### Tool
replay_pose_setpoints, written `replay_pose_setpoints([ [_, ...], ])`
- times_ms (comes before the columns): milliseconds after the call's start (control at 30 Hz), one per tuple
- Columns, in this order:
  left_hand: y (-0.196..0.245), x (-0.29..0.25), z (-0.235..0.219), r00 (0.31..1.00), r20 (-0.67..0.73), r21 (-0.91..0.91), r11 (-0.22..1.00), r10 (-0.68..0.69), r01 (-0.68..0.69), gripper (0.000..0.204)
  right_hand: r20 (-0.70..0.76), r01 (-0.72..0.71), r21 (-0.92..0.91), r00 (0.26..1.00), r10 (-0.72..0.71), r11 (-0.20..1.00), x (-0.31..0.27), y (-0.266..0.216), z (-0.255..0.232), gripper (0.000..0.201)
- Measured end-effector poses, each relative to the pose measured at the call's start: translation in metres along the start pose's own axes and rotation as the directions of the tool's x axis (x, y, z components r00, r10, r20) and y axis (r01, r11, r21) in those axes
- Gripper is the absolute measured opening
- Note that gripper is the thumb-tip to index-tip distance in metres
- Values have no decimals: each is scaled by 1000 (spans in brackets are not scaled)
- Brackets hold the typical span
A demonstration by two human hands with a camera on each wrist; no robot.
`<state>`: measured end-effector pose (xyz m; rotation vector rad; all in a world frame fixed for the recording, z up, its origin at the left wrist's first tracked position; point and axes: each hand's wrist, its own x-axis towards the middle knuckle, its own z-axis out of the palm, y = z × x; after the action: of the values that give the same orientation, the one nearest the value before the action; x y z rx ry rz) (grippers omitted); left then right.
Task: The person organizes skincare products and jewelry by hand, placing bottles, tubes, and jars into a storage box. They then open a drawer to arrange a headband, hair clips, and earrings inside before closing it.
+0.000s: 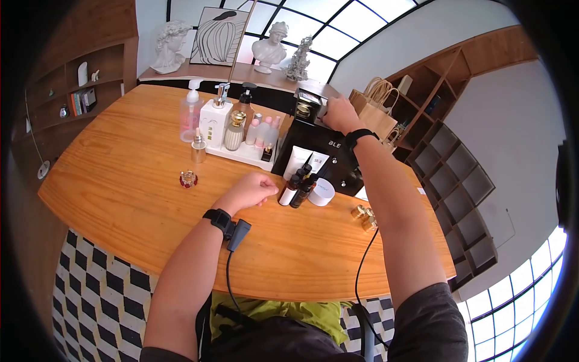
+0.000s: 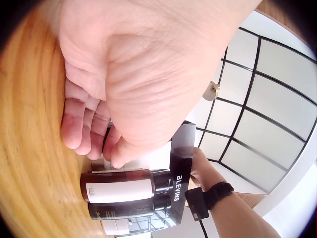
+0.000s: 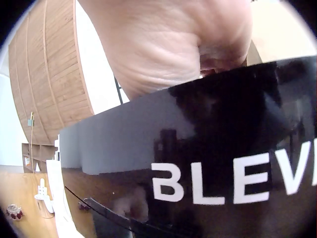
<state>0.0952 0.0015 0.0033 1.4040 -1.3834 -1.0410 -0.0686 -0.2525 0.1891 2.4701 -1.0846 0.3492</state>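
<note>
Reaching with the nearer right hand [image 1: 342, 116] over the top of the black box [image 1: 315, 136] on the tabletop [image 1: 120, 139] (grip hidden, cannot tell), while poising the left hand [image 1: 249, 192], loosely curled, apparently empty, short of it, beside dark bottles [image 1: 303, 194].

The box [image 3: 223, 114] is black, its lettering [image 3: 197, 178] white. The small bottles [image 1: 303, 192] are dark brown to black, one with a white label [image 2: 120, 192]. The tube [image 1: 298, 159] and jar [image 1: 324, 193] are white; the pump bottle [image 1: 189, 123] is pinkish. The tiny containers [image 1: 360, 212] seem gold, though small in view. The bench [image 1: 120, 145] is orange-brown, wood-grained; the floor [image 1: 120, 280] is patterned black, white and cream.
</note>
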Motion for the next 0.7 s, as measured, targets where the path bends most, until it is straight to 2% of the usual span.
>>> replay_pose_setpoints([
  [67, 2, -1, 1, 1000, -3, 0, 1000, -2, 2, 29, -140, 37, -33, 989, -41, 999, -2, 0, 2, 43],
  [200, -2, 2, 0, 1000, -4, 2, 1000, -1, 1, 29, -34, 21, 85, 999, -18, 996, 5, 4, 3, 41],
  [267, -4, 3, 1, 1000, 8, 1, 1000, 5, -5, 29, -108, 60, 33, 993, -57, 998, 5, 6, 2, 28],
  [300, -5, 3, 1, 1000, 5, -2, 1000, 10, -10, 29, -105, 60, 31, 993, -57, 998, 7, 11, 3, 28],
  [367, -4, 3, 2, 1000, 4, -4, 1000, 16, -15, 29, -166, 127, -56, 977, -134, 990, 11, 21, 5, 19],
  [500, 1, 0, 2, 1000, -7, 15, 1000, 1, -1, 30, -174, 133, -60, 974, -142, 989, 10, 20, -1, 16],
  [567, 1, 0, 1, 1000, -10, 21, 1000, -4, 4, 30, -272, 166, -55, 946, -175, 985, 13, 23, 7, 16],
  [700, 1, 0, 2, 1000, -4, 23, 1000, 3, -2, 30, -299, 194, -38, 934, -197, 980, 16, 25, 18, 17],
])
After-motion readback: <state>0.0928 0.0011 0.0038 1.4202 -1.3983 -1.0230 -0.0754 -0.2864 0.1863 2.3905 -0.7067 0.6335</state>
